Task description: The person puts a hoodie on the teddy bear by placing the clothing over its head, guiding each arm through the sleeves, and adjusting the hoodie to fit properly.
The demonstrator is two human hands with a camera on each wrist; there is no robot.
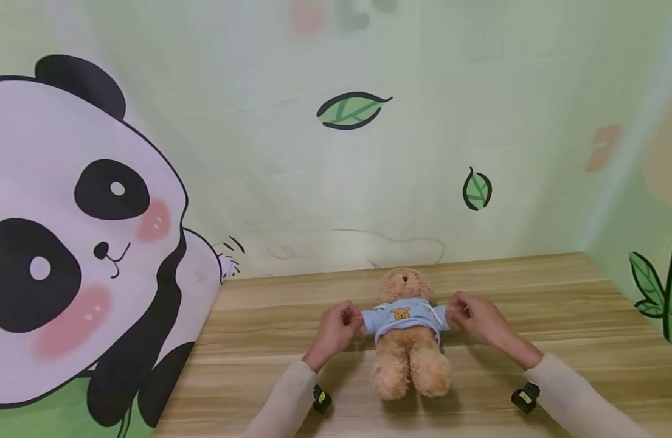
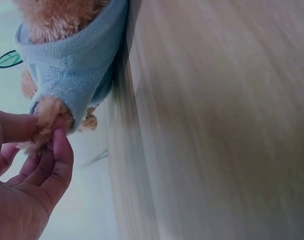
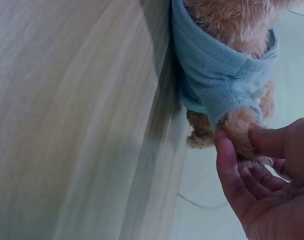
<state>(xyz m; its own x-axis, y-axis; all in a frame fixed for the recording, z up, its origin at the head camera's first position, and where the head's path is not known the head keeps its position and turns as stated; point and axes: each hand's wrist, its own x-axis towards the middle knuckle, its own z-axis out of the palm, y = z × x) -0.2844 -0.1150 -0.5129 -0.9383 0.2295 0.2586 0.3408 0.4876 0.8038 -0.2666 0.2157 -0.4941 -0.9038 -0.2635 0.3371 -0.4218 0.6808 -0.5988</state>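
Note:
A light-brown teddy bear (image 1: 409,356) lies on its back on the wooden table, its head toward the wall and its feet toward me. It wears a light-blue hoodie (image 1: 418,319) with a small bear face on the front. My left hand (image 1: 338,325) pinches the end of the bear's arm on the left; in the left wrist view, thumb and fingers close on the furry paw (image 2: 51,117) below the sleeve. On the other side my right hand (image 1: 480,319) pinches the opposite paw (image 3: 239,130) in the same way. Both arms are held out sideways.
The wood-grain table (image 1: 270,340) reaches back to a pale green wall cloth (image 1: 259,152) printed with leaves. A large printed panda (image 1: 67,213) fills the left side. Small black devices (image 1: 526,398) sit at both wrists, by the cream sleeves (image 1: 582,395).

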